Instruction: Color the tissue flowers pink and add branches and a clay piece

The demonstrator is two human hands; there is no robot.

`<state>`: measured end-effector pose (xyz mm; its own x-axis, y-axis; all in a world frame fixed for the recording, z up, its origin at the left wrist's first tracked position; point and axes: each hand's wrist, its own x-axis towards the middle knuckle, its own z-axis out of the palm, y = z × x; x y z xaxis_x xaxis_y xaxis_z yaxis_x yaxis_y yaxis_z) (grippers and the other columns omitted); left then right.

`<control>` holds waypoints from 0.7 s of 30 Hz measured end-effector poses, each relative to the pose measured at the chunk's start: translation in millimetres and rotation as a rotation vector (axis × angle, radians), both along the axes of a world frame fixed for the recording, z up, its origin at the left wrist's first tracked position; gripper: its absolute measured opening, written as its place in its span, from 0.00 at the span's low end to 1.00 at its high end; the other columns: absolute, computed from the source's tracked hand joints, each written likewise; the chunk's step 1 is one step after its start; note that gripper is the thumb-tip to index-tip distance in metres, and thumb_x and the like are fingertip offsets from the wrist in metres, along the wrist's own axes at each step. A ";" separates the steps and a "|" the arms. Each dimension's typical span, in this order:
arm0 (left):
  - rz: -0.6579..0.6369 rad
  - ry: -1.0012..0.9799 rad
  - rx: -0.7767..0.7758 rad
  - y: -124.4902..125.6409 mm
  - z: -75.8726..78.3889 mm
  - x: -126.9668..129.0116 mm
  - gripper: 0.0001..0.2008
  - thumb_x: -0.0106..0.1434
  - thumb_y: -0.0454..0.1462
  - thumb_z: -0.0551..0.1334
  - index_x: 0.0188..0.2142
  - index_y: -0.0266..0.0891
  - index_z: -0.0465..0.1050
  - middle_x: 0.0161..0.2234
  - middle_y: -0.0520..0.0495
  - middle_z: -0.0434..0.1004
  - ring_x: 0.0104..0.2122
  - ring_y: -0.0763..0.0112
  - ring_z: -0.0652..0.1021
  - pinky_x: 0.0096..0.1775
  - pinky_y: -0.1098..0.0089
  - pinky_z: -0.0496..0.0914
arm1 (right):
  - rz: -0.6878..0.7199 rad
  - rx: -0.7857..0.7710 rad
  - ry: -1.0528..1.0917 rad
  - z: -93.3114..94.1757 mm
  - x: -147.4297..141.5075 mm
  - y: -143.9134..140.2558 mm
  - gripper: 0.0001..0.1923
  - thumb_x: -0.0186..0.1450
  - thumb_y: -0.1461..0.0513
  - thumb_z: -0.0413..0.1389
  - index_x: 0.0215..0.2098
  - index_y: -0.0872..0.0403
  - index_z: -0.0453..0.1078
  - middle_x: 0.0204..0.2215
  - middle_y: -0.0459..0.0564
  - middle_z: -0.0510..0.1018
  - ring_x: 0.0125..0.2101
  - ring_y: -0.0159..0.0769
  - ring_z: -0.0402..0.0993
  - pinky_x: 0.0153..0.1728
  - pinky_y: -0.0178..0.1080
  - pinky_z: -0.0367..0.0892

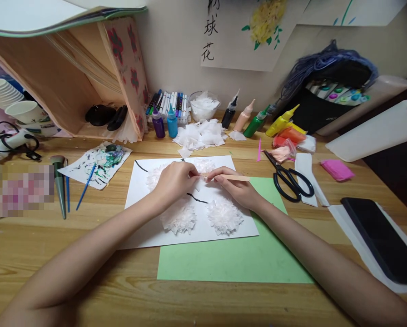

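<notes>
Nearly fingertip to fingertip, the left hand (pixel 178 179) and right hand (pixel 234 184) meet over the white paper (pixel 142 231); the right pinches a flat wooden stick (pixel 237 178), its long axis running sideways, its tip at the left's bunched fingers; what those grip, I cannot tell; two tissue puffs (pixel 225 215) lie nearer the person.
</notes>
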<state>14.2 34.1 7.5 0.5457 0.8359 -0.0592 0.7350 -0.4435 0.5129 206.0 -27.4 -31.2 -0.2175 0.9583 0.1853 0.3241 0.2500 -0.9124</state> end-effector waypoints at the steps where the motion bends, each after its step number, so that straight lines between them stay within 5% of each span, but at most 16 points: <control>1: 0.009 0.008 0.008 0.3 -0.1 0.6 0.10 0.58 0.36 0.57 0.32 0.40 0.79 0.31 0.46 0.80 0.30 0.65 0.75 0.29 0.69 0.61 | -0.021 0.020 0.000 -0.6 0.4 -0.8 0.13 0.69 0.57 0.47 0.39 0.50 0.72 0.39 0.49 0.76 0.43 0.37 0.72 0.45 0.41 0.66; 5: 0.026 0.016 0.052 0.3 -2.4 1.7 0.10 0.58 0.36 0.56 0.31 0.39 0.77 0.31 0.47 0.79 0.29 0.66 0.74 0.28 0.69 0.59 | -0.113 0.183 -0.023 -3.6 2.1 -5.4 0.13 0.68 0.57 0.47 0.33 0.51 0.71 0.31 0.48 0.76 0.36 0.36 0.71 0.40 0.41 0.64; 9: 0.006 0.002 0.086 0.6 -6.6 2.1 0.09 0.59 0.36 0.57 0.31 0.39 0.76 0.32 0.47 0.79 0.30 0.67 0.73 0.28 0.70 0.59 | -0.019 0.296 -0.155 -3.2 0.1 -6.6 0.14 0.69 0.59 0.45 0.31 0.51 0.70 0.28 0.48 0.76 0.32 0.36 0.69 0.36 0.41 0.63; 21: -0.048 -0.052 0.215 3.7 -14.7 1.2 0.07 0.60 0.38 0.59 0.32 0.40 0.75 0.31 0.49 0.78 0.31 0.69 0.73 0.29 0.71 0.59 | 0.016 0.358 -0.270 -5.4 -2.5 -2.6 0.11 0.68 0.60 0.47 0.37 0.50 0.71 0.31 0.49 0.79 0.32 0.38 0.68 0.36 0.43 0.63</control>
